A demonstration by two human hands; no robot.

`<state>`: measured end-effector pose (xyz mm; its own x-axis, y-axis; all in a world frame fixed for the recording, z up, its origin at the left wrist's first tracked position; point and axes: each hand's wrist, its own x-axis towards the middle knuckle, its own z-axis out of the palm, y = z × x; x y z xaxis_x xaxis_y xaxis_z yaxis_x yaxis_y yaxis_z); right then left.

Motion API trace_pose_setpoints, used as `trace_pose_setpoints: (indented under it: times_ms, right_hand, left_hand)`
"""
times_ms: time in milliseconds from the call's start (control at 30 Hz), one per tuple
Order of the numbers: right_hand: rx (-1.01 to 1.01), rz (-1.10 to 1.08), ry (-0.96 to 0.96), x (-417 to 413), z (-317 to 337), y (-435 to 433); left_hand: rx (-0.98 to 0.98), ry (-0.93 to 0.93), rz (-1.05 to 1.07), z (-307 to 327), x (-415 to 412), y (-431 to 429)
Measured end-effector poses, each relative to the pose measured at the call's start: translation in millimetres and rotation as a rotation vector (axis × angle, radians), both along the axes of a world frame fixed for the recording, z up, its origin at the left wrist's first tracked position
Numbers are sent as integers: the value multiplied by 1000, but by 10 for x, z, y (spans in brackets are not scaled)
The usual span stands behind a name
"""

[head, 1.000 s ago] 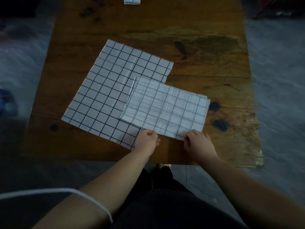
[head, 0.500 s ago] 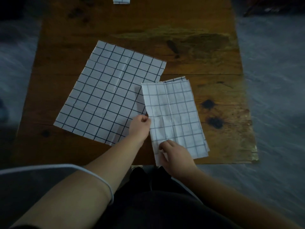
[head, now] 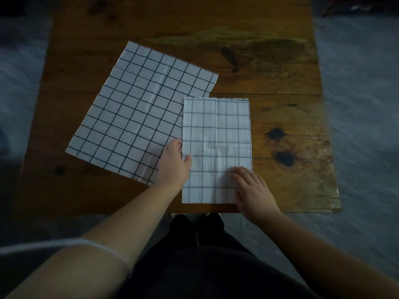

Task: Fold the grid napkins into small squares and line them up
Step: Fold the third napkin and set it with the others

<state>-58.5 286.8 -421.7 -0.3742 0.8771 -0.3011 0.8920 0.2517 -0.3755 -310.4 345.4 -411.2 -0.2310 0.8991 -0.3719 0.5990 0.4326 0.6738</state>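
Half-folded napkin is being pressed flat w/ open right hand; left hand steadies its edge, nothing gripped. Next fold prob needs the near end brought up to the far end.

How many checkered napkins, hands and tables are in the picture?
Grid napkins: 2, a folded napkin and an open napkin
Hands: 2, left hand and right hand
Tables: 1, wooden table
Total: 5

The folded napkin hides the open napkin's near right corner; the right hand covers its own near right corner
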Motion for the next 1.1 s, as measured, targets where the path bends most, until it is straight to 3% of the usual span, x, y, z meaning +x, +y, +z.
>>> trace_pose_setpoints:
  times_ms: [167,300,467,600,733,1100]
  right_hand:
    - [-20,-57,-62,207,-60,12]
    - [-1,-30,-39,228,-56,20]
    - [42,47,3,261,-26,-70]
    - [80,140,48,358,-92,-190]
    - [102,89,56,420,-124,-266]
    - [120,-13,-11,259,-148,-617]
  left_hand:
    - [28,231,-413,-26,2,-580]
    - [31,347,-573,-124,-21,-851]
    - [19,474,-620,-156,-49,-959]
    - [34,435,-610,-144,-63,-998]
    - [76,369,-584,-113,-80,-1081]
    - [207,420,-804,-342,-336,-1232]
